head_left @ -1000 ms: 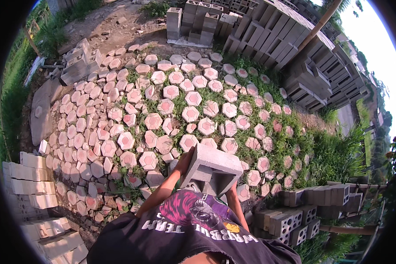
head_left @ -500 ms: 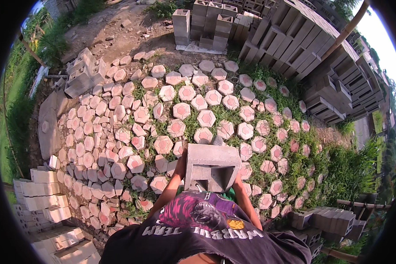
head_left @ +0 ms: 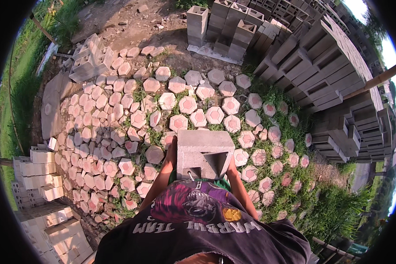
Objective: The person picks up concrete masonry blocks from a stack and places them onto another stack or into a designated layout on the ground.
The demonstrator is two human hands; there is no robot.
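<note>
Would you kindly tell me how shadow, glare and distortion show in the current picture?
Head view: the concrete block has a shadowed hollow; head view: the sky at upper right is washed out; head view: fisheye distortion seems to bend the large block stack.

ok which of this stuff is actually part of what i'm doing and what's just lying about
In hand:
- grey hollow block
- left hand, on its left side
- right hand, on its right side

Around, apparently not in use now:
- hexagonal pavers on the ground
- grey block stack, upper right
- pale blocks, lower left
</note>
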